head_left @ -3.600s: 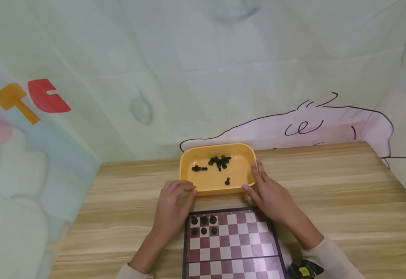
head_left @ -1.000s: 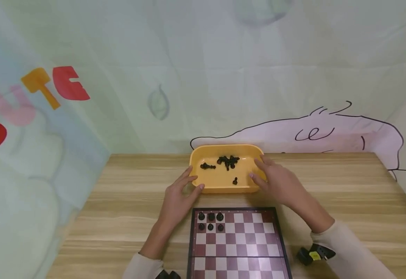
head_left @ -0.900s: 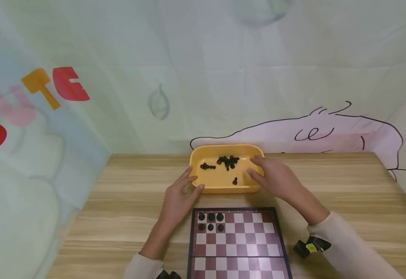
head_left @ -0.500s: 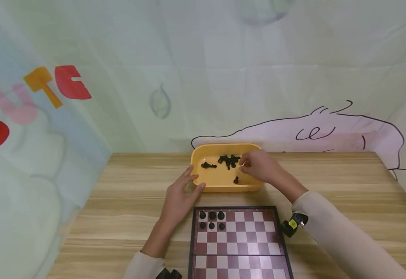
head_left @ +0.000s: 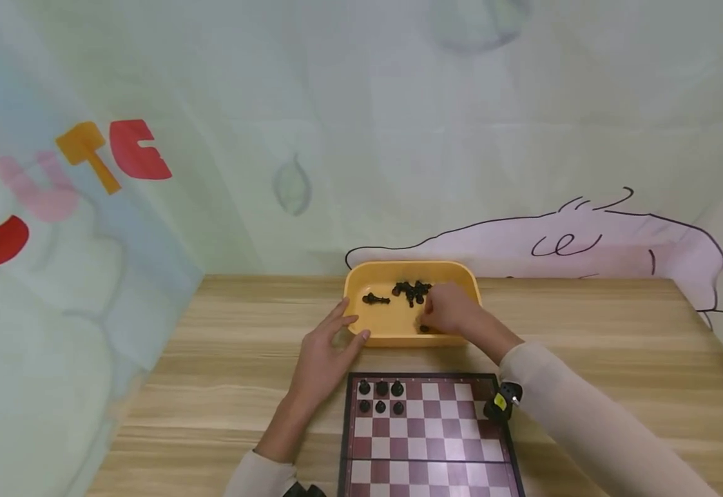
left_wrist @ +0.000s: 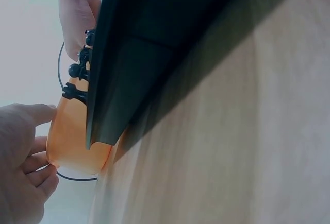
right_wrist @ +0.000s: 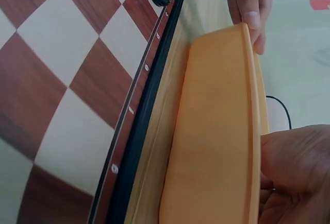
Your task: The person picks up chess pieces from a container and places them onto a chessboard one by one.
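My left hand (head_left: 324,359) holds the near left corner of a yellow plastic tray (head_left: 392,341), thumb at the front and fingers at the rim. Inside the tray, my right hand (head_left: 451,307) reaches down and pinches a small black chess pawn (head_left: 424,329), whose base shows below the fingertips. Several black chess pieces (head_left: 412,291) lie in a heap at the tray's back, and a longer black piece (head_left: 375,299) lies apart at the left. In the right wrist view the tray wall (right_wrist: 216,121) hides the right fingertips (right_wrist: 265,198) in part.
A chessboard (head_left: 423,435) lies in front of the tray, with black chess pieces (head_left: 381,397) standing in two rows at its far left corner. The wooden table (head_left: 243,331) meets a printed backdrop (head_left: 398,172) behind the tray. My right forearm (head_left: 572,400) passes over the board's right edge.
My right hand has left the tray's right rim, moved left and down into the tray, and closed on the pawn. My left hand stays at the tray's corner.
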{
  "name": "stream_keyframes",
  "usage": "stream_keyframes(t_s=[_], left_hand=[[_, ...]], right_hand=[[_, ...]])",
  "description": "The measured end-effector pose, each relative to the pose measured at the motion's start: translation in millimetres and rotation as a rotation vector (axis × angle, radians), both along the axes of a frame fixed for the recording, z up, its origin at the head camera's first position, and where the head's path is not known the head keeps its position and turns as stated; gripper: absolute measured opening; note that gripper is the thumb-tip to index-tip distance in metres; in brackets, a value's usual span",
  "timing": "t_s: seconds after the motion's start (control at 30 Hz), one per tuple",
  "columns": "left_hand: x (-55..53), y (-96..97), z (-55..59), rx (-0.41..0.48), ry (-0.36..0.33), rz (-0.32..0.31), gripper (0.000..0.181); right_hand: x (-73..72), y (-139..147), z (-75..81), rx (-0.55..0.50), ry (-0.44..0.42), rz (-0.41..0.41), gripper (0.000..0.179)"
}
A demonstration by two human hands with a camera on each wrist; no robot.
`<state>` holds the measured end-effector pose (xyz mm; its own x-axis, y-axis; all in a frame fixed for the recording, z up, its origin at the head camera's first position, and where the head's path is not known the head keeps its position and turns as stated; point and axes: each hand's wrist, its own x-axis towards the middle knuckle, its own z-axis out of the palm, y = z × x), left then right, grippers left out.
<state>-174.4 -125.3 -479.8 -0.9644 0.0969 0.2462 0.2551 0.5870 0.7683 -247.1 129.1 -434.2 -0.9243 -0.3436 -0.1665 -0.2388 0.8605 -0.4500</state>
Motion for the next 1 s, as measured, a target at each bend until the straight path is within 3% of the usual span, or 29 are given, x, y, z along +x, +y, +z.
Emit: stream_keyframes(t_s=[0.07,0.3,0.47,0.6,0.8,1.0], left_hand=[[0.8,1.6,-0.6,-0.001,-0.003,-0.001,0.047],[0.1,5.8,-3.0,-0.005,0.001,0.006,0.046],[-1.1,9.4,-3.4,0.005,0.006,-0.009,0.045],[-1.2,11.4,-4.2,0.002,0.014,-0.024,0.046],[-2.2,12.1,-4.3,-0.013,0.016,-0.020,0.047],[-2.6,10.4,-5.7,-0.019,0.022,-0.016,0.045]], right_hand=[[1.2,-1.0,-2.4,0.002,-0.014,-0.020,0.056],[1.7,-1.2,-4.8,0.029,0.027,-0.030,0.039],[3.3,1.3,-5.6,0.007,0.037,-0.035,0.040],[4.3,4.8,-7.0,-0.021,0.032,-0.035,0.038],[6.3,13.0,-3.2,-0.103,0.076,-0.022,0.011],[15.6,17.3,-3.4,-0.197,0.143,-0.042,0.010]])
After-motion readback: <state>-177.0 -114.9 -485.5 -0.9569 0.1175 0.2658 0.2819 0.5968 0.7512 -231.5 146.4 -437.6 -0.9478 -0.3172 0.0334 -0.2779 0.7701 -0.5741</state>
